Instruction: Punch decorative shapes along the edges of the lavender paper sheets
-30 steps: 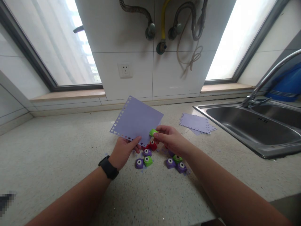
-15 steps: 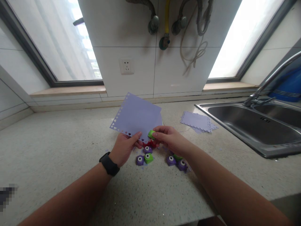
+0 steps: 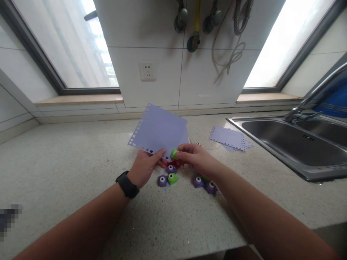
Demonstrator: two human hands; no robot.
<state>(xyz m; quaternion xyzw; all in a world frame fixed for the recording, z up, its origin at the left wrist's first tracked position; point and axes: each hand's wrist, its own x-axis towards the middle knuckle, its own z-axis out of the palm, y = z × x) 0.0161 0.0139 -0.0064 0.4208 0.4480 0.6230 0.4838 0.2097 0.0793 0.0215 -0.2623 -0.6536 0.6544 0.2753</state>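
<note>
My left hand (image 3: pixel 146 165) pinches the lower edge of a lilac paper sheet (image 3: pixel 159 130), raised and tilted over the counter. Small shapes, some like hearts and stars, are cut along the sheet's left and lower edges. In my right hand (image 3: pixel 196 156) is a green craft punch (image 3: pixel 174 155), closed between thumb and fingers at the sheet's lower right corner. Red punches (image 3: pixel 173 163) lie just below, partly hidden. Nearer me sit a purple punch (image 3: pixel 162 180) and another green punch (image 3: pixel 172 178). More purple punches (image 3: pixel 198 181) lie beneath my right wrist.
A stack of punched lilac sheets (image 3: pixel 228 138) lies on the speckled counter (image 3: pixel 81 155), left of the steel sink (image 3: pixel 271 144). Tiny paper scraps are scattered around the punches. A socket (image 3: pixel 148 71) and pipe valves are on the tiled wall behind.
The view has shifted slightly. Both hands keep their grip on the sheet and the green punch, with almost no movement between them.
</note>
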